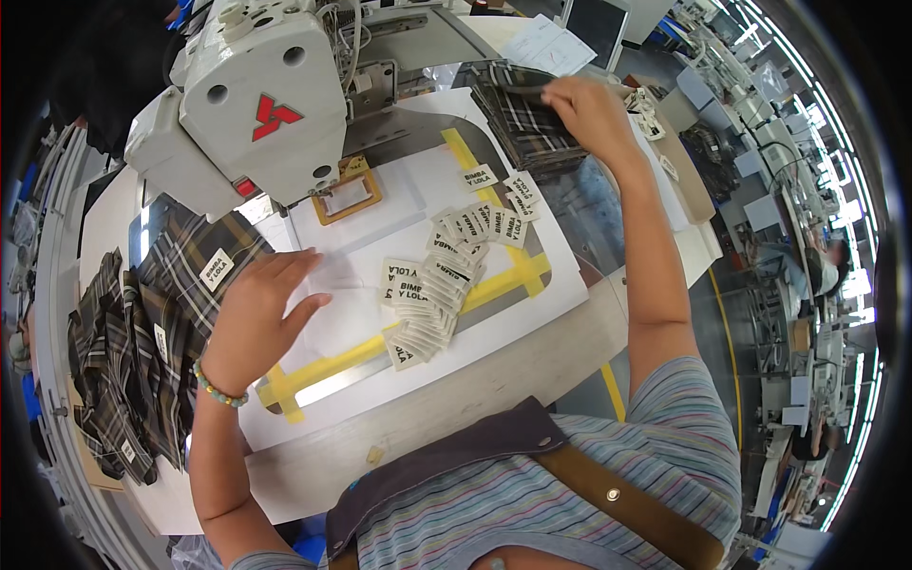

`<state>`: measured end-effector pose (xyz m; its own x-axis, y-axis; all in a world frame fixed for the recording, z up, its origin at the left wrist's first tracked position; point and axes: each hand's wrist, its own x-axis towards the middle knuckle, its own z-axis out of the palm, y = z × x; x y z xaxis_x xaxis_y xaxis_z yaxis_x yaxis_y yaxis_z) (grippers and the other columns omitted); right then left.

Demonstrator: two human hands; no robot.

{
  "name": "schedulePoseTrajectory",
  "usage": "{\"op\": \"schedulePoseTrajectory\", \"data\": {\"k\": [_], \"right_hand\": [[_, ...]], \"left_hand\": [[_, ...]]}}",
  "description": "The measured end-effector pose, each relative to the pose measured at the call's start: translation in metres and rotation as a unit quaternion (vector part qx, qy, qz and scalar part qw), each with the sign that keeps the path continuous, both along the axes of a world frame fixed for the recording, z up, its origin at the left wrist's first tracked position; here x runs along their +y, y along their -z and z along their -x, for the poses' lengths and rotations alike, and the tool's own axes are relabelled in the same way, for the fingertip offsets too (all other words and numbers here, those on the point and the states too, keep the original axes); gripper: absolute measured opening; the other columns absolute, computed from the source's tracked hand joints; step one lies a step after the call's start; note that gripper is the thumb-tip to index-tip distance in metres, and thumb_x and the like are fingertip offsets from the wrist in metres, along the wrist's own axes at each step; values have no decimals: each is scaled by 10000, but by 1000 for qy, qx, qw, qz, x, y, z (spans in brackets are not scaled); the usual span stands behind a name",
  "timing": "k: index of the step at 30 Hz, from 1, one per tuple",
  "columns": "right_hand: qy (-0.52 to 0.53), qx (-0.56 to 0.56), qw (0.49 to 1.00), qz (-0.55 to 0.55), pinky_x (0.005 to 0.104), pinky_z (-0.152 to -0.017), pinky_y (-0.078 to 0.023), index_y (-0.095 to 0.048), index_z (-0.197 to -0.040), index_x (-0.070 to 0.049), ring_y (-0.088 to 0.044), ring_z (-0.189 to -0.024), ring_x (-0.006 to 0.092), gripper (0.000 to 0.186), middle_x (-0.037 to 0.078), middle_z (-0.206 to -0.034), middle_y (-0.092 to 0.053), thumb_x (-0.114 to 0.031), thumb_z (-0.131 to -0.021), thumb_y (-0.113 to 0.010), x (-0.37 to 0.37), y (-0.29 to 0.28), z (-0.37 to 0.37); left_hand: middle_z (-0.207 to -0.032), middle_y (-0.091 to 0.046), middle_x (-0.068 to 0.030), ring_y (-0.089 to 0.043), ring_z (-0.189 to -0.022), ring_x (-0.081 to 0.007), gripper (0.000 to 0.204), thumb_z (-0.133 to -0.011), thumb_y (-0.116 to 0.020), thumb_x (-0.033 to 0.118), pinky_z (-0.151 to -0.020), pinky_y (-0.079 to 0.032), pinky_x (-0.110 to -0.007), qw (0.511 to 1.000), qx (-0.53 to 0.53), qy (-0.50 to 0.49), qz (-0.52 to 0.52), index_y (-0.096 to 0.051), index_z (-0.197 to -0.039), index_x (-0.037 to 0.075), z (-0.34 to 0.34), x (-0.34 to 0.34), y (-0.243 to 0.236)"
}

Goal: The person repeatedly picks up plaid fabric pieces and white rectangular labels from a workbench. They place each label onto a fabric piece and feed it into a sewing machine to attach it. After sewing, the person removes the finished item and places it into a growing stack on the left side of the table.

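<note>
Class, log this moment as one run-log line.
left hand: open, near plaid cloth | right hand: at plaid stack | labels: overlapping, between hands

Strip lights (863, 427) glow above a grey, yellow-lined floor (584, 397).

This looks like a garment factory. A sewing machine (266, 100) stands beside plaid fabric (119, 356) and labels (442, 285); workstations (796, 413) stretch away under strip lights (850, 458).

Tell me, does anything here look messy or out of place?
Mainly the plaid fabric at left: bunched and creased, unlike the flatter plaid stack at the right hand. The white labels overlap in a crooked, winding row. No spill shows.
</note>
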<state>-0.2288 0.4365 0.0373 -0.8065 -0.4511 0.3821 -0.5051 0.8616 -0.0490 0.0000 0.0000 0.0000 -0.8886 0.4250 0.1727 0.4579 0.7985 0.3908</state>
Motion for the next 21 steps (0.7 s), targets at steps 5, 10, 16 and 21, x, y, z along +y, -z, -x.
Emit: {"op": "schedulePoseTrajectory", "data": {"k": [5,10,16,21], "right_hand": [[-150,121,981,36,423,-828,-584,-782,-1033,-40,-735,-969,315,158,89,-1009,-764,-143,-949,-697,-65,16,-20],[-250,116,956,-103,395,-746,-565,-747,-893,-73,-704,-901,258,105,53,-895,-697,-129,-806,-728,-125,74,-54],[-305,145,939,-65,373,-753,-548,-738,-869,-92,-679,-896,220,96,19,-881,-677,-115,-778,-721,-133,82,-84],[-263,135,954,-42,350,-771,-542,-743,-874,-74,-686,-936,215,90,19,-936,-715,-87,-790,-713,-109,71,-92]], "left_hand": [[-1346,-715,-159,-699,-1174,-352,457,-931,-780,108,-1004,-584,-426,992,97,47,-61,-672,-1366,19,16,41,10],[-1448,-654,-146,-700,-1172,-344,507,-917,-752,53,-986,-593,-407,978,207,13,-19,-624,-1406,10,50,77,48],[-1143,-698,-125,-708,-998,-317,348,-881,-720,14,-830,-594,-410,974,222,-8,-40,-664,-1224,35,82,93,71],[-886,-665,-90,-699,-866,-296,160,-877,-702,22,-738,-585,-415,966,253,-7,-54,-698,-1034,51,89,90,76]]}}
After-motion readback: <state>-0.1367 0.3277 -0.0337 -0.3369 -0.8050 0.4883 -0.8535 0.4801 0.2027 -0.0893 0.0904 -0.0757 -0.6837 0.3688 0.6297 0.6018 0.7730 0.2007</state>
